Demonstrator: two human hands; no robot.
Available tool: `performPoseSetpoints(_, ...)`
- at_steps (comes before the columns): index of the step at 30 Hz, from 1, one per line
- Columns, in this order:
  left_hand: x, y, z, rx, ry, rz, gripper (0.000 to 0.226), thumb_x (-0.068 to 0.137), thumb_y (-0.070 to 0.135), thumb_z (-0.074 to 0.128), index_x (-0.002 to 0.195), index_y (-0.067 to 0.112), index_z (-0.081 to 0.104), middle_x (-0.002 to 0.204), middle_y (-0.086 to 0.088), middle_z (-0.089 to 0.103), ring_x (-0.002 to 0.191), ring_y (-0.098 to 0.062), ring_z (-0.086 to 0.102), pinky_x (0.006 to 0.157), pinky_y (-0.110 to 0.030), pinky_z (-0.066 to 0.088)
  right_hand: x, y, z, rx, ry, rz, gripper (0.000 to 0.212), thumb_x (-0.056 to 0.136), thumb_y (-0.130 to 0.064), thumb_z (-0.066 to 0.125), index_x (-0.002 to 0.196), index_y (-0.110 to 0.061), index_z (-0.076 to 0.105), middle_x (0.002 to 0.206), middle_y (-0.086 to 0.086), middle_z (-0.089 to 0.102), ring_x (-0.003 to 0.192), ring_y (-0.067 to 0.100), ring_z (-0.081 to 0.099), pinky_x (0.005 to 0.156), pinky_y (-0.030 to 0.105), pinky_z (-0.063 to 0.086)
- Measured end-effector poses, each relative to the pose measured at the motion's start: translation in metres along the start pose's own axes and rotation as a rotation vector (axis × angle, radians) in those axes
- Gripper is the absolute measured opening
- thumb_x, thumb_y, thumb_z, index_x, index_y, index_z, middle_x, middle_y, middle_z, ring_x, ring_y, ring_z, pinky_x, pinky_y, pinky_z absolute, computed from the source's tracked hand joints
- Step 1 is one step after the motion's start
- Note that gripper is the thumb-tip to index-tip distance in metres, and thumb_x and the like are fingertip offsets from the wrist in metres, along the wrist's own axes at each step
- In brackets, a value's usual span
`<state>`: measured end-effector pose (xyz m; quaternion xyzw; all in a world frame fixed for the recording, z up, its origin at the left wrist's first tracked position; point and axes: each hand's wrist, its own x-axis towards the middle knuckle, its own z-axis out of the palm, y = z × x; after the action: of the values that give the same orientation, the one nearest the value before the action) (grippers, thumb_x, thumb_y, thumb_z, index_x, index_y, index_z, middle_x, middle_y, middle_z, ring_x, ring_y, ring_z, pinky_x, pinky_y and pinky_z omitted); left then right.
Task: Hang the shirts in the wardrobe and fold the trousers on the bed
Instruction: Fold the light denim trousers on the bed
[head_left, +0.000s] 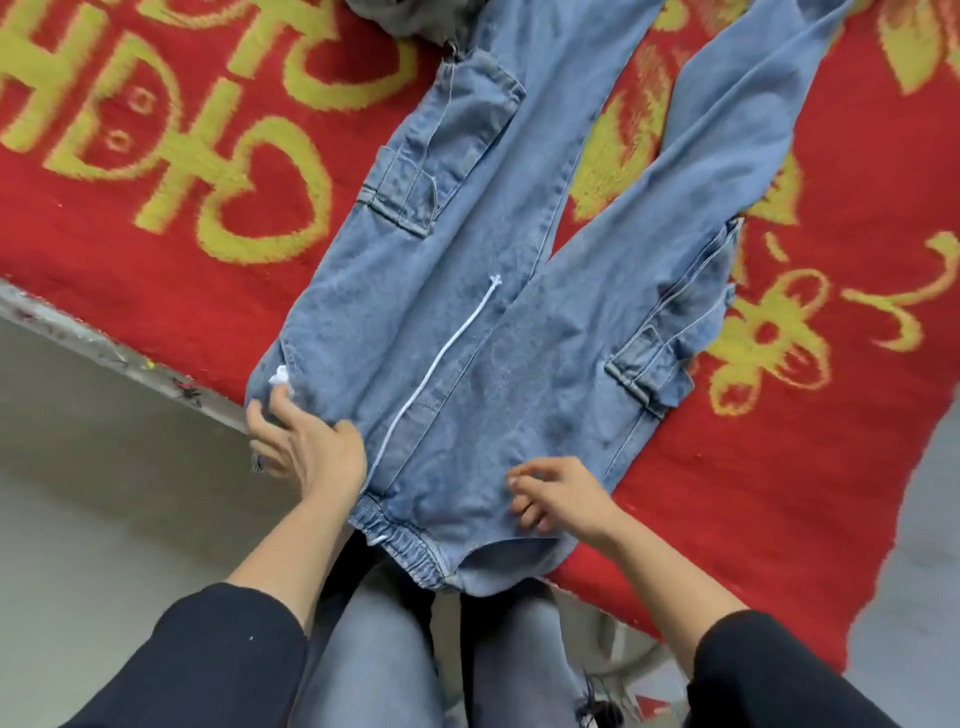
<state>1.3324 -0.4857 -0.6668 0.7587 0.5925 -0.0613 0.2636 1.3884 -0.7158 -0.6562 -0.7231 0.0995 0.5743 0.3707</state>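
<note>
Trousers (467, 260) lie flat on the bed (156, 249), likely for folding. Left hand (306, 447) steadies the hip, fingers (270, 404) pinching or pressing, I cannot tell; right hand (561, 499) hovers loosely curled, empty.

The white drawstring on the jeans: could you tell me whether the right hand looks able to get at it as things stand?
Probably yes. The white drawstring lies exposed on top of the jeans, and the right hand is just to its right, with only flat denim between them.
</note>
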Motion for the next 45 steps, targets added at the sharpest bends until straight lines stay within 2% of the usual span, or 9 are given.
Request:
performPoseSetpoints(10,-0.111,0.092,0.088,0.117,-0.415,0.966,0.042,0.080,0.019,0.053,0.121,0.024,0.048,0.120,-0.005,0.045,0.103,-0.025,0.046,0.084,-0.042,0.048,0.034,-0.032,-0.193,0.368,0.931,-0.016,0.013,0.085,-0.020,0.053,0.073,-0.018,0.054,0.066,0.006,0.062,0.056,0.021,0.051,0.053,0.027,0.041)
performPoseSetpoints(18,-0.119,0.102,0.118,0.392,-0.780,0.880,0.032,0.093,0.042,0.045,0.118,0.022,0.044,0.116,0.007,0.041,0.110,-0.014,0.043,0.087,-0.036,0.044,0.066,-0.059,-0.228,0.739,0.602,0.010,0.027,0.074,-0.039,0.062,0.082,-0.013,0.062,0.080,0.007,0.059,0.063,0.023,0.057,0.059,0.031,0.052)
performPoseSetpoints(21,-0.116,0.103,0.119,0.349,-0.817,0.837,0.040,0.089,0.049,0.050,0.117,0.023,0.042,0.113,0.009,0.041,0.108,-0.013,0.043,0.088,-0.037,0.045,0.057,-0.075,-0.234,0.810,0.225,-0.094,0.036,0.082,-0.038,0.059,0.096,-0.006,0.068,0.102,0.015,0.064,0.100,0.032,0.063,0.097,0.042,0.051)
performPoseSetpoints(26,-0.111,0.109,0.120,0.306,-0.886,0.730,0.040,0.085,0.048,0.057,0.113,0.024,0.043,0.103,0.010,0.043,0.099,-0.015,0.047,0.087,-0.039,0.045,0.049,-0.105,-0.242,0.771,-0.009,-0.186,0.047,0.089,-0.034,0.052,0.046,-0.016,0.057,0.041,-0.005,0.046,0.038,0.007,0.041,0.050,0.016,0.029)
performPoseSetpoints(31,-0.098,0.131,0.115,0.151,-0.801,0.657,0.017,0.075,0.035,0.051,0.090,0.030,0.059,0.078,0.012,0.061,0.073,-0.012,0.057,0.074,-0.037,0.051,0.060,-0.115,-0.241,0.591,0.059,-0.203,0.050,0.093,-0.031,0.047,0.053,-0.016,0.072,0.067,0.000,0.071,0.067,0.015,0.067,0.069,0.025,0.053)
performPoseSetpoints(35,-0.082,0.170,0.108,-0.111,-0.347,0.774,0.028,0.085,0.022,0.056,0.113,0.023,0.060,0.113,0.006,0.056,0.104,-0.016,0.053,0.086,-0.032,0.044,0.064,-0.119,-0.243,0.757,0.090,-0.225,0.049,0.098,-0.037,0.040,0.061,-0.018,0.067,0.064,0.000,0.068,0.065,0.014,0.064,0.064,0.026,0.051)
performPoseSetpoints(40,-0.044,0.208,0.127,0.367,-0.585,0.837,0.067,0.096,0.039,0.046,0.152,0.019,0.015,0.161,-0.002,0.000,0.147,-0.017,0.000,0.118,-0.037,0.015,0.056,-0.144,-0.266,0.993,0.175,-0.288,0.042,0.099,-0.039,0.037,0.094,-0.008,0.065,0.082,0.010,0.072,0.072,0.022,0.070,0.071,0.032,0.057)
performPoseSetpoints(42,-0.036,0.210,0.131,0.505,-0.617,0.839,0.070,0.097,0.041,0.043,0.152,0.016,0.006,0.160,-0.004,-0.007,0.147,-0.019,-0.005,0.118,-0.038,0.016,0.044,-0.144,-0.283,0.833,0.364,-0.308,0.029,0.094,-0.033,0.047,0.081,-0.012,0.062,0.065,0.003,0.066,0.054,0.015,0.064,0.056,0.025,0.053)
performPoseSetpoints(45,-0.038,0.213,0.131,0.627,-0.578,0.895,0.074,0.097,0.041,0.044,0.152,0.014,0.002,0.160,-0.007,-0.009,0.147,-0.023,-0.004,0.118,-0.037,0.017,0.031,-0.109,-0.289,0.371,1.230,-0.448,0.024,0.087,-0.026,0.059,0.067,-0.015,0.052,0.059,-0.010,0.048,0.056,0.008,0.043,0.061,0.028,0.036)
